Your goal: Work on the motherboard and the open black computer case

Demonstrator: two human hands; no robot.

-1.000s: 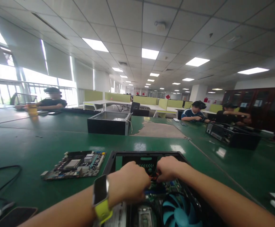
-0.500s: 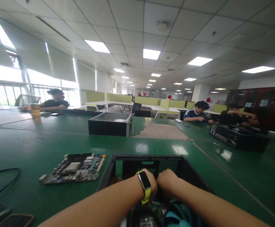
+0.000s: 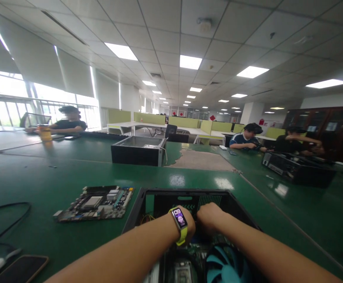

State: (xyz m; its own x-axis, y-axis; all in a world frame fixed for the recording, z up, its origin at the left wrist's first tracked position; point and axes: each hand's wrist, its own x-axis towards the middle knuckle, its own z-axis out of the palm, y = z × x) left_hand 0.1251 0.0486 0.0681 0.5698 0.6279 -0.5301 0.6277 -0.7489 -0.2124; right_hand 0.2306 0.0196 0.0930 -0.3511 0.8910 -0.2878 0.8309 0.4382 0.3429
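An open black computer case (image 3: 138, 208) lies in front of me on the green table (image 3: 41, 177). Inside it are a green board and a blue cooler fan (image 3: 227, 264). Both my hands reach down into the case near its far wall. My left hand (image 3: 190, 230), with a yellow-strapped watch (image 3: 179, 221) on the wrist, bends downward and its fingers are hidden. My right hand (image 3: 208, 218) sits just beside it, knuckles up, fingers curled down onto something I cannot see. The two hands almost touch.
A loose motherboard (image 3: 96, 203) lies left of the case. A phone (image 3: 21, 269) and a black cable (image 3: 6, 220) are at the near left. Two other open cases (image 3: 137, 151) (image 3: 298, 169) stand further back. Three people sit at the far tables; a yellow can (image 3: 45, 132) stands far left.
Both hands have gone deeper into the case and my left wrist has turned so the watch face shows. My view has tilted up slightly.
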